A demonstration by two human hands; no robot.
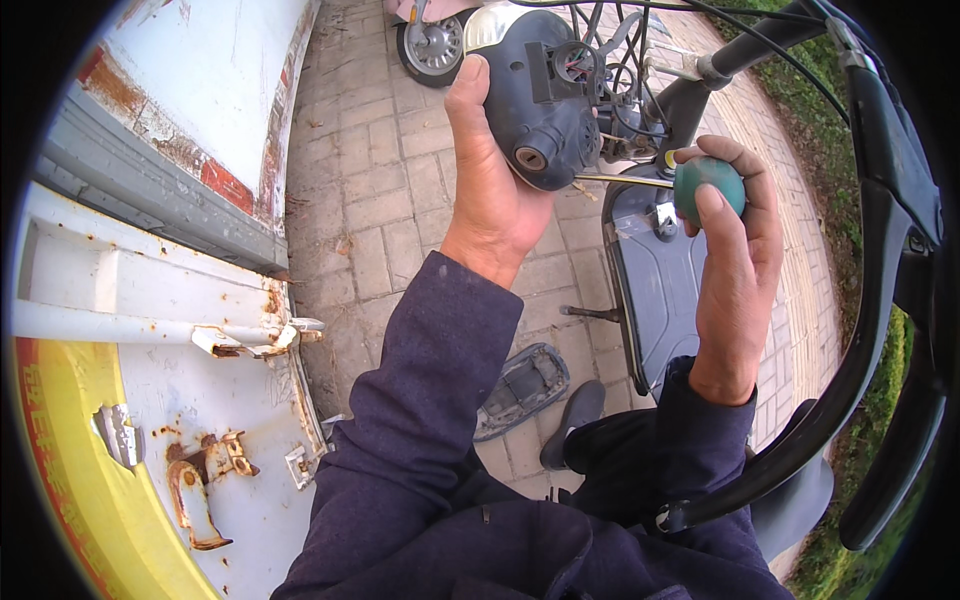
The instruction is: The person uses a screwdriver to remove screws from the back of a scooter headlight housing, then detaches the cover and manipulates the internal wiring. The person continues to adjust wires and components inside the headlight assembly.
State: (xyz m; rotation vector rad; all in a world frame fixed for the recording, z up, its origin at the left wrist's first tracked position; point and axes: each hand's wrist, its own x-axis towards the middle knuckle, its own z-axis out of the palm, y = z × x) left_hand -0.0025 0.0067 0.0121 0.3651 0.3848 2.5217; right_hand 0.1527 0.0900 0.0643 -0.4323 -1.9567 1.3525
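Observation:
My left hand [497, 200] is wrapped round a black headlight housing [512, 115] from its left side and below, the thumb up along its edge. A clear lens shows at the housing's top, a round key lock [531, 157] near its lower end, and wires run out on its right. In my right hand [735, 270] is a screwdriver [716, 190] with a rounded green handle, fingers closed about it. Its metal shaft points left, and the end meets the housing's lower right edge; the tip itself is hidden.
Below the hands lies the scooter's dark footboard [660, 280]. Black handlebar tubing [868, 300] curves down the right side. A rusty white metal door [240, 400] stands at left. On the paving are a loose dark tray-shaped cover [522, 390] and a small wheel [435, 50] farther off.

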